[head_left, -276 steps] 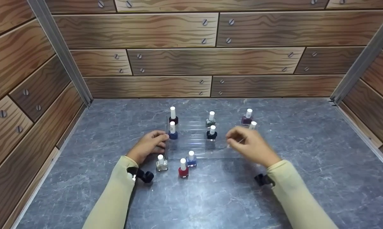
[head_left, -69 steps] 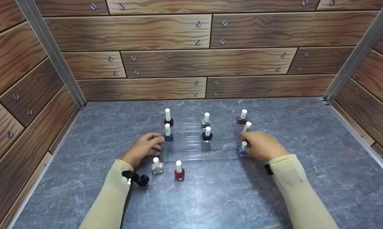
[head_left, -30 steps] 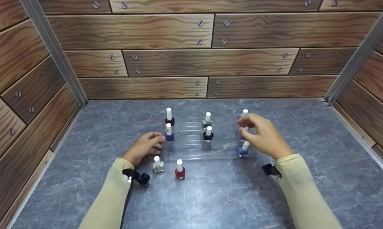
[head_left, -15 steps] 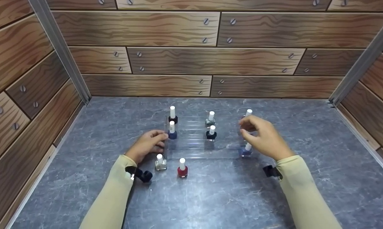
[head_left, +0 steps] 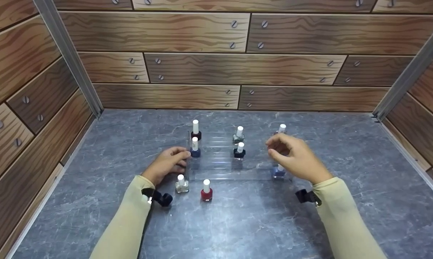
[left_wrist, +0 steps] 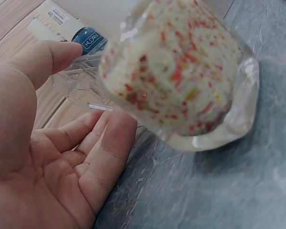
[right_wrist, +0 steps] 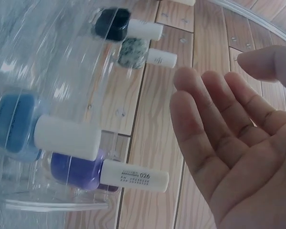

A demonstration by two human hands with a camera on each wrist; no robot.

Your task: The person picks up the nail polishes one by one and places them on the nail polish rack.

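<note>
My left hand (head_left: 166,162) grips the left side of a clear stepped rack (head_left: 220,166), thumb on its edge near a dark blue nail polish bottle (head_left: 195,152). Over the rack's right end, my right hand (head_left: 296,158) hovers empty, thumb and fingers spread apart. Below it on the front step stands a light blue nail polish bottle (head_left: 279,173). A purple bottle (right_wrist: 76,170) behind it shows in the right wrist view; the hand hides it in the head view. A black bottle (head_left: 239,153) and a green glitter bottle (head_left: 238,137) stand mid-rack.
On the table before the rack stand a red bottle (head_left: 206,194) and a speckled bottle (head_left: 182,186), the latter close to my left wrist. A dark red bottle (head_left: 196,135) is at the rack's back left. Wood-patterned walls (head_left: 194,68) enclose the grey table (head_left: 234,223).
The light blue bottle, beside the red one 9.2 seconds ago, now stands on the rack's right front. My right hand has let go and lifted from the bottles there. The left hand stays put.
</note>
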